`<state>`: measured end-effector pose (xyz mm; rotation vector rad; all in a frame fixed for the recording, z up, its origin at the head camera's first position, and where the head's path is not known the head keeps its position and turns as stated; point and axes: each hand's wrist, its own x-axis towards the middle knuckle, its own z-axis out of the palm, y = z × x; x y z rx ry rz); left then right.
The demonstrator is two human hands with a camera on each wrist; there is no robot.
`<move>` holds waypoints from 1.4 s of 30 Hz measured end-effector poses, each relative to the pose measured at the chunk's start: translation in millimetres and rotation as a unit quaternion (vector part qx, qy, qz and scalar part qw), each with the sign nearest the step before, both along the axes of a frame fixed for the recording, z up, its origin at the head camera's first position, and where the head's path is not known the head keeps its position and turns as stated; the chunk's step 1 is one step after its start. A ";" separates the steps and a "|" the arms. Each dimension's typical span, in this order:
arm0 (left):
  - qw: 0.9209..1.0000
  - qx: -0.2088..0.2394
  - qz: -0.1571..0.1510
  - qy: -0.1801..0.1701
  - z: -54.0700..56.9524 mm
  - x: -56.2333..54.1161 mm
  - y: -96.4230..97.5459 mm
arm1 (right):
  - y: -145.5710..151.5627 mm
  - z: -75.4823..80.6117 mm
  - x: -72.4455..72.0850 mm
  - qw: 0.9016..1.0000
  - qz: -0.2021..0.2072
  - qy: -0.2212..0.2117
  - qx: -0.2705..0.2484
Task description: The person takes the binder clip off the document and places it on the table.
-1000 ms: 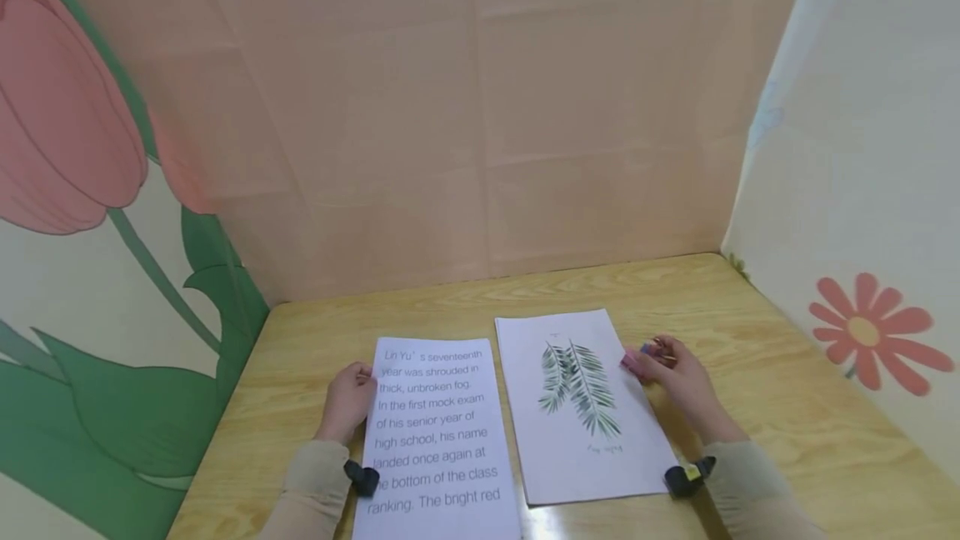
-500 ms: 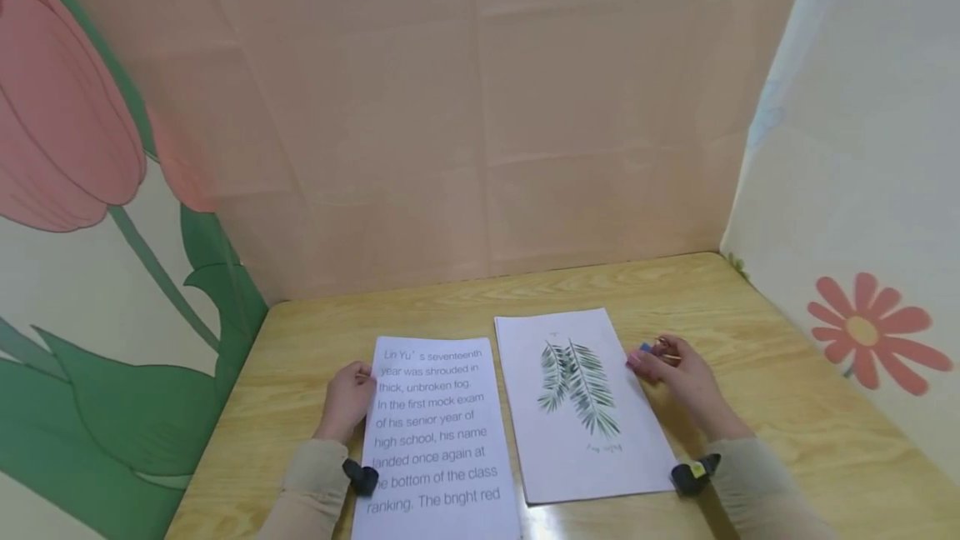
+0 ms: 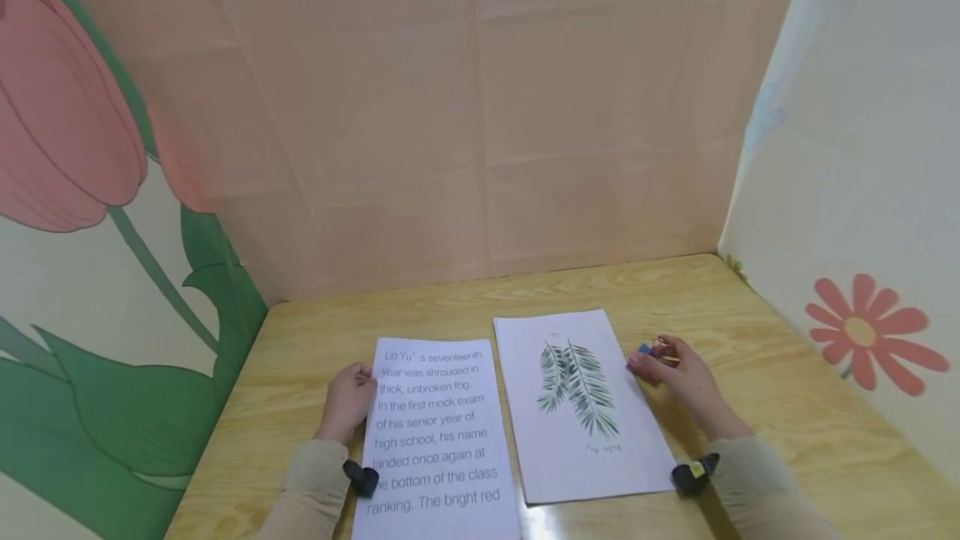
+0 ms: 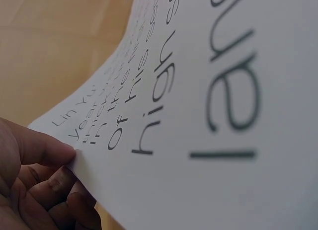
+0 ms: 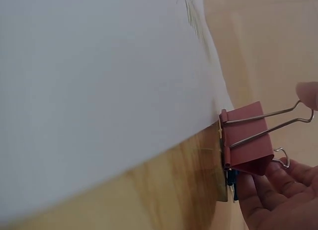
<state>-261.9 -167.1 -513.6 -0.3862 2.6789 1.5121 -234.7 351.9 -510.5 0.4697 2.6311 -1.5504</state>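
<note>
My left hand (image 3: pixel 349 400) pinches the left edge of the printed sheet (image 3: pixel 435 440), which carries large black lines of text. In the left wrist view one digit lies over that edge while curled fingers (image 4: pixel 54 190) sit below it, and the paper bows. At the right edge of the sheet with green palm leaves (image 3: pixel 555 457), my right hand (image 3: pixel 678 373) holds a red binder clip (image 5: pixel 246 135) with wire handles. The thumb is at the handle's end, the other fingers lie beneath. Something blue (image 5: pixel 231 183) shows under the clip, mostly hidden.
Both papers lie side by side on a wood-grain table (image 3: pixel 315 340), a narrow gap between them. A pinkish cloth backdrop (image 3: pixel 480 123) hangs behind. Walls painted with a tulip (image 3: pixel 67 107) and a red flower (image 3: pixel 862 332) stand at the sides.
My right hand has shifted slightly right with the clip, away from the leaf sheet, and less of the clip's red shows in the head view. The left hand and both sheets stay put.
</note>
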 end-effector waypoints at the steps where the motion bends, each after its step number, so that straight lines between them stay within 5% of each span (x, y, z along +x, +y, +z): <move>1: 1.000 -0.001 0.000 0.000 0.0 0.1 0.3 | -0.2 -0.1 0.2 1.000 0.002 0.001 -0.001; 20: 1.000 0.001 -0.006 -0.004 -4.1 -0.2 0.1 | 1.0 0.0 1.6 1.000 0.019 0.018 -0.011; 42: 1.000 0.006 -0.005 0.004 -4.7 -1.6 1.1 | 5.5 -0.5 -1.8 0.999 0.028 -0.017 -0.016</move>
